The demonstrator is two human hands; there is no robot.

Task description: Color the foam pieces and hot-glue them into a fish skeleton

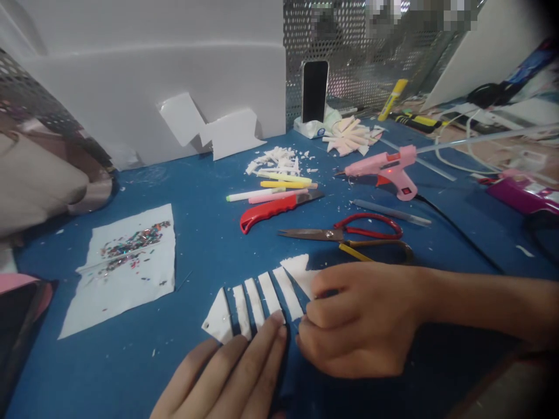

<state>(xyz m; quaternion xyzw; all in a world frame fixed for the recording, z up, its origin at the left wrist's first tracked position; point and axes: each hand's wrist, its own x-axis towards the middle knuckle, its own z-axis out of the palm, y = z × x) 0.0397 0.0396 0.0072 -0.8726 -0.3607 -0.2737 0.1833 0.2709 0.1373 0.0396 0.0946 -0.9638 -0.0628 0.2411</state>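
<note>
White cut pieces lie in a row on the blue table, forming a fish shape. At the left is a pointed head piece [219,317] with a small hole. Several narrow white strips [269,294] stand apart beside it. A forked white tail piece [299,270] ends the row at the right. My left hand [236,372] lies with fingers stretched out, their tips touching the lower ends of the strips. My right hand [362,320] is closed at the tail piece, fingers curled against its edge; the fingertips are partly hidden.
Beyond the hands lie scissors [312,234], a red-handled cutter [271,210], colored pens [283,184] and white scraps [279,160]. A pink glue gun [384,166] with a cord is at right. Glitter flakes [135,241] cover a white sheet [113,297] at left. A phone [314,92] stands behind.
</note>
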